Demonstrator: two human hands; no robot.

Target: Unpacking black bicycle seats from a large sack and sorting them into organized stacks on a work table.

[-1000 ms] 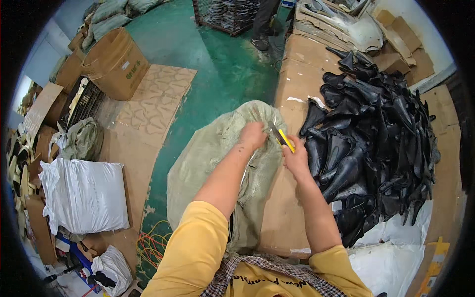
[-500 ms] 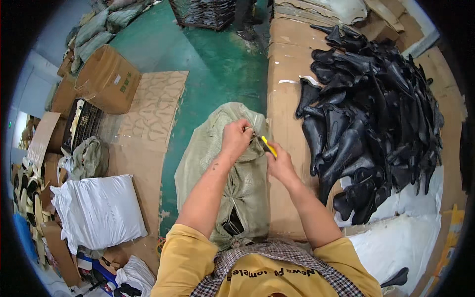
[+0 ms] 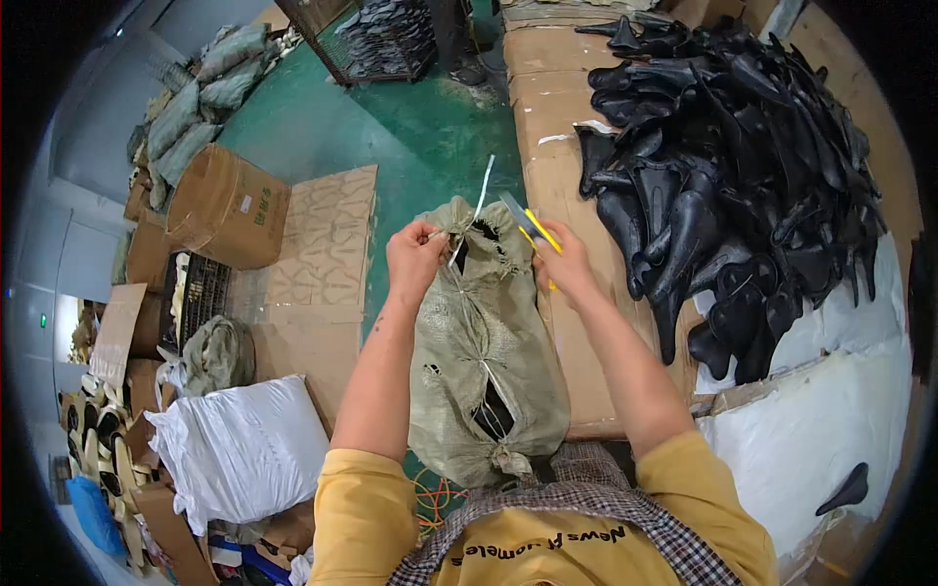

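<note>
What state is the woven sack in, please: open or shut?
The woven sack is partly open: dark gaps show between the points where its edges are drawn together.

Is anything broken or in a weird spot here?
Yes. The pale green woven sack has ragged holes near its far end; whole cloth wouldn't gape like that. Also, one curved black piece lies alone on the wrinkled white sheet, apart from the big black heap.

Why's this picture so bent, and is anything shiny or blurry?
Head view: fisheye lens, so straight edges bow and corners go black; head view: sheen on the green floor and black pieces; head view: the woven sack looks fairly sharp.
</note>
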